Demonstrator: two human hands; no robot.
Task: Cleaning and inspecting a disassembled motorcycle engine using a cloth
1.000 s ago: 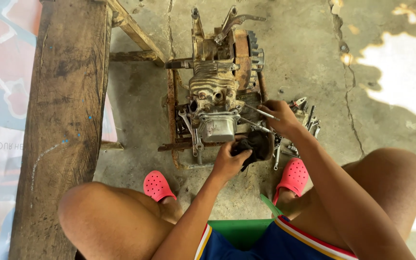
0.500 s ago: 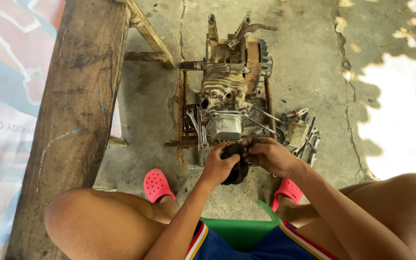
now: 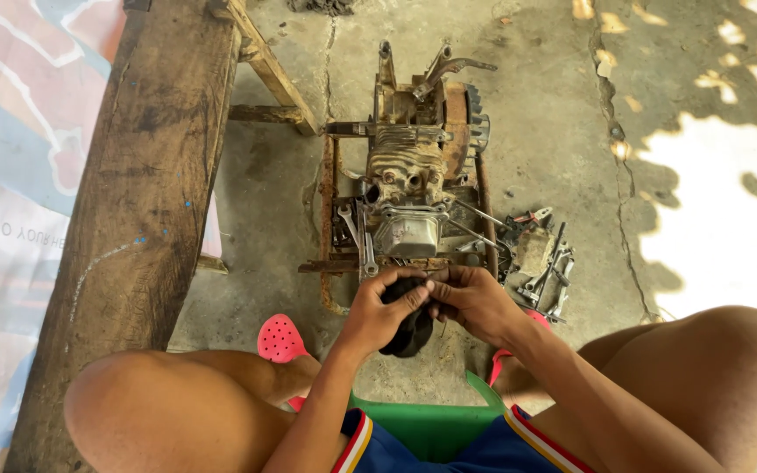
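A small, dirty engine (image 3: 413, 175) stands on a rusty metal frame (image 3: 330, 219) on the concrete floor in front of me. My left hand (image 3: 378, 311) and my right hand (image 3: 475, 302) meet just below it, both gripping a black, greasy part (image 3: 409, 328) between them. The part's exact shape is hidden by my fingers. Two wrenches (image 3: 359, 241) lie on the frame beside the engine's front cover.
A heap of tools and metal parts (image 3: 536, 258) lies right of the engine. A worn wooden bench (image 3: 133, 219) runs along the left. My knees flank the hands, pink clogs (image 3: 280, 340) on my feet, and a green seat (image 3: 422, 429) under me.
My right hand has come back from the tool heap on the right and joined my left hand on the black part. The view has shifted slightly.
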